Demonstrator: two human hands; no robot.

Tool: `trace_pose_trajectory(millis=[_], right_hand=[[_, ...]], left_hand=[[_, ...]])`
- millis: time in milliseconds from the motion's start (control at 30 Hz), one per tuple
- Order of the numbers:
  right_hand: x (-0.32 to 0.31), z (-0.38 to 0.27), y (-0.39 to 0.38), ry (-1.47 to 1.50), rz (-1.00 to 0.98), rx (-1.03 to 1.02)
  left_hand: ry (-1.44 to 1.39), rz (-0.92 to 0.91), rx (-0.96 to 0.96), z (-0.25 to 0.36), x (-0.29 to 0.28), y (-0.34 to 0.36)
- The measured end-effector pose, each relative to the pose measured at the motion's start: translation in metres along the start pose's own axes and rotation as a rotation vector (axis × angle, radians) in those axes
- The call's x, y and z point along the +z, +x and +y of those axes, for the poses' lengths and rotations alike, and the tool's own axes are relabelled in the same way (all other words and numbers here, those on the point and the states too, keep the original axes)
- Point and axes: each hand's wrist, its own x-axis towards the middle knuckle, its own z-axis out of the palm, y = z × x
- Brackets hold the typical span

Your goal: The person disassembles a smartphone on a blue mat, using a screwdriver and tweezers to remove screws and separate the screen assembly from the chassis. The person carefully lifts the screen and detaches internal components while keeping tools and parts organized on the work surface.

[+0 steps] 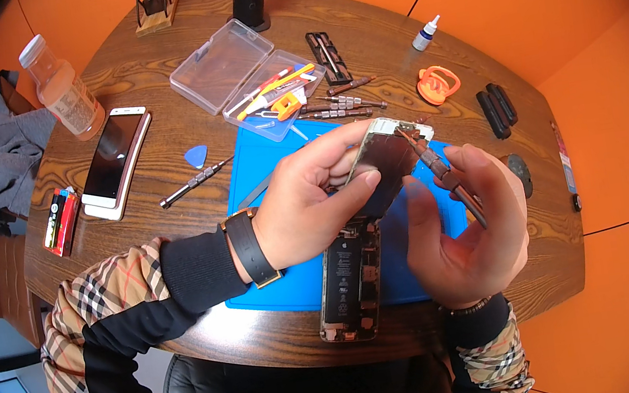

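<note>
My left hand [314, 196] grips the raised screen assembly [383, 156] of an opened phone, with a white top end and a dark face. The open body [346, 280], showing a black battery and small parts, hangs down over the blue mat's [282, 281] front edge, still joined near the screen's lower end. My right hand [469, 239], fingers curved, holds a copper-and-silver screwdriver [439, 167] whose tip is at the top end of the screen assembly; whether it touches cannot be made out.
Around the mat lie an open clear case [224, 68] of tools, several screwdrivers [342, 108], a blue pick [196, 155], an orange suction cup [436, 85], a glue bottle [425, 36] and black cases [495, 111]. Left are a white phone [112, 160], a bottle [63, 95] and a red pack [60, 220].
</note>
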Motion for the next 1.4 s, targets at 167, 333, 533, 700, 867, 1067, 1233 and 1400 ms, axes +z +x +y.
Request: trace_pose_trajectory(millis=[167,333,533,700,867,1067,1233,1400], right_hand=[[-0.003,0.001,-0.001,0.004,-0.029,0.025],[0.001,0.002,-0.001,0.028,0.03,0.032],[-0.002,0.003,-0.006,0.016,0.002,0.061],[0.0,0.004,-0.008,0.025,0.003,0.044],[-0.002,0.004,-0.008,0.043,0.003,0.046],[0.0,0.001,-0.009,0.124,0.144,0.147],[-0.022,0.002,-0.015,0.647,0.204,0.816],[-0.038,0.027,-0.031,1.096,0.251,0.986]], left_hand=[[-0.002,0.005,0.015,-0.002,0.0,0.0],[-0.032,0.0,0.014,-0.002,0.0,0.001],[-0.042,0.022,-0.005,-0.004,0.001,0.0],[-0.063,0.013,0.002,-0.003,0.0,0.0],[-0.064,0.015,-0.003,-0.003,0.0,0.0],[-0.089,0.038,-0.003,-0.005,0.0,0.0],[-0.095,0.03,-0.014,-0.008,-0.002,0.0],[-0.093,0.059,0.017,-0.01,-0.002,-0.001]])
